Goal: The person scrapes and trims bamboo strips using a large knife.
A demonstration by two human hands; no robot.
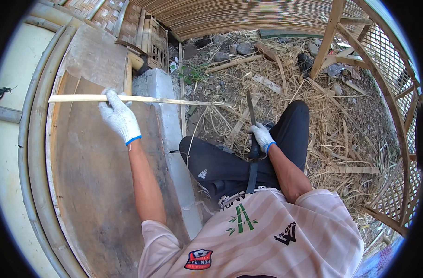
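Ground [381, 132] strewn with dry straw and shavings [329, 150] takes up most of the right half. On the left lies a broad brown surface [114, 204], edged by a pale concrete ledge [182, 185]. The person's light striped shirt [267, 231] fills the bottom, dark trousers [290, 132] bent at the knees above it. A slatted screen [239, 18] closes the top; a lattice panel [397, 55] curves along the right.

A long pale bamboo strip [149, 99] runs crosswise over the brown surface and past the ledge, its frayed end near the knife [251, 109] — whether they touch, I cannot tell. The knife stands blade-up above the lap. The left grip [117, 116], white-gloved, is closed around the strip; the right grip [261, 137], gloved alike, is wrapped around the knife's handle. Thin loose fibres [198, 124] trail from the strip's frayed end — one curls down over the trousers.
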